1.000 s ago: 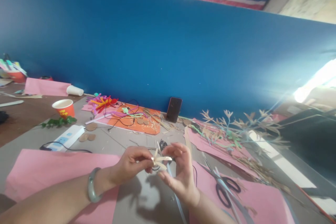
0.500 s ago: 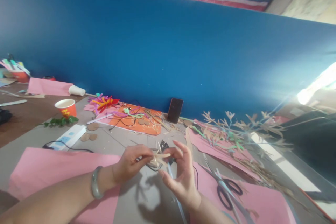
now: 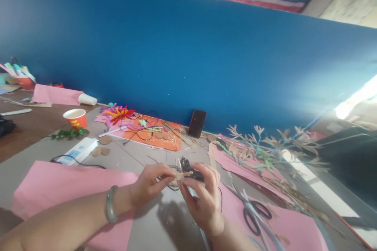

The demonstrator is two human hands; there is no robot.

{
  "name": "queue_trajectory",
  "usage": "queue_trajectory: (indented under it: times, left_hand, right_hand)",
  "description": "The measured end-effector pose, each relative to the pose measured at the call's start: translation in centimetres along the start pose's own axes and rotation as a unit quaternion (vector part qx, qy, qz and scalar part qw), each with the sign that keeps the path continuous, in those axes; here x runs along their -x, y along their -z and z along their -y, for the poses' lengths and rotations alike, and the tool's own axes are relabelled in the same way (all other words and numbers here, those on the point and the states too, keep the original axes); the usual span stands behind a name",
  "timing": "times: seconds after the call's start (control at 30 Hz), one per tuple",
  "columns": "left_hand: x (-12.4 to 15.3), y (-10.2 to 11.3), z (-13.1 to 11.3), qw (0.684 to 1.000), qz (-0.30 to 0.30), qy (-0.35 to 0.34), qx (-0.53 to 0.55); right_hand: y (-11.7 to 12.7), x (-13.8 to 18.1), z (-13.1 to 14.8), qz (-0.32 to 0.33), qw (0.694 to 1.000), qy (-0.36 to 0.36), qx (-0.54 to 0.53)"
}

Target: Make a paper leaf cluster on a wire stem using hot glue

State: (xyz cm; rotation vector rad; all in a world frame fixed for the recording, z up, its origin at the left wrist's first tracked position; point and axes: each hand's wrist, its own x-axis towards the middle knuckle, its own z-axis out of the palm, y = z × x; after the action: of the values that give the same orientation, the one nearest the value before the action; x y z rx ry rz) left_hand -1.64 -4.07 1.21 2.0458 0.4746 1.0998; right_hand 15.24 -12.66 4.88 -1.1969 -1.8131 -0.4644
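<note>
My left hand (image 3: 151, 184), with a grey-green bangle (image 3: 111, 204) on its wrist, pinches a small pale straw flower (image 3: 181, 175) low in the middle of the head view. Across from it, my right hand (image 3: 203, 198) pinches the same straw flower with thumb and forefinger. Both hands hover just above the grey table (image 3: 129, 157), close together, and their fingers partly hide the flower. A black glue gun (image 3: 188, 166) lies on the table right behind my fingers.
Pink paper sheets (image 3: 59, 184) lie left and right of my hands. Black-handled scissors (image 3: 255, 213) rest at the right. Straw branches (image 3: 265, 145), a dark phone (image 3: 196, 123) leaning on the blue board, orange paper (image 3: 153, 137), a red paper cup (image 3: 75, 117) and a white power strip (image 3: 78, 151) lie farther back.
My right hand's fingers have folded in onto the straw flower; half a second ago they were spread. Both hands have sunk slightly toward the table.
</note>
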Motion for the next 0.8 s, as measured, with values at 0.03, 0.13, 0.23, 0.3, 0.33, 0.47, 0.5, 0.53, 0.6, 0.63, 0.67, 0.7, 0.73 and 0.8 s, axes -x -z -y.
queue_trajectory:
  times: [0.03,0.13,0.23,0.3,0.33,0.47,0.5,0.53,0.6,0.63,0.67,0.7,0.73,0.8]
  left_hand:
    - [0.0,0.0,0.0,1.000,-0.001,0.001,0.001]
    - [0.0,-0.2,0.4,1.000,-0.008,0.002,-0.002]
    - [0.1,-0.3,0.6,1.000,-0.009,0.004,-0.012]
    - [0.1,-0.3,0.6,1.000,-0.007,0.011,-0.014]
    - [0.1,-0.3,0.5,1.000,-0.005,0.014,-0.014]
    - [0.0,-0.2,0.3,1.000,0.003,0.013,-0.003]
    - [0.0,-0.2,0.3,1.000,0.003,0.012,0.000]
    - [0.0,-0.2,0.4,1.000,0.003,0.010,0.002]
    - [0.0,-0.2,0.4,1.000,0.002,0.010,0.004]
    - [0.0,-0.2,0.5,1.000,0.003,0.010,0.006]
    - [0.0,-0.2,0.5,1.000,0.005,0.013,0.009]
    - [0.0,-0.2,0.5,1.000,0.007,0.015,0.012]
    - [0.0,-0.2,0.5,1.000,0.008,0.018,0.015]
    - [0.0,-0.2,0.6,0.999,0.009,0.024,0.024]
  right_hand:
    - [0.0,0.1,-0.1,0.001,1.000,0.006,0.003]
    - [-0.1,0.6,-0.2,0.006,1.000,0.026,0.016]
    - [0.1,0.9,-0.3,0.012,0.998,0.049,0.036]
    - [0.2,0.9,-0.2,0.012,0.997,0.067,0.046]
    - [0.2,0.9,-0.2,0.012,0.996,0.075,0.050]
    - [0.3,0.8,0.0,0.008,0.994,0.096,0.055]
    - [0.3,0.8,0.0,0.009,0.994,0.098,0.054]
    - [0.3,0.8,0.0,0.013,0.993,0.100,0.054]
    - [0.3,0.9,-0.1,0.024,0.992,0.107,0.054]
    - [0.3,1.0,-0.1,0.031,0.992,0.111,0.055]
    - [0.3,1.1,-0.2,0.038,0.991,0.116,0.056]
    - [0.3,1.2,-0.2,0.043,0.990,0.122,0.057]
    - [0.3,1.2,-0.3,0.047,0.989,0.126,0.058]
    - [0.3,1.3,-0.3,0.052,0.988,0.132,0.060]
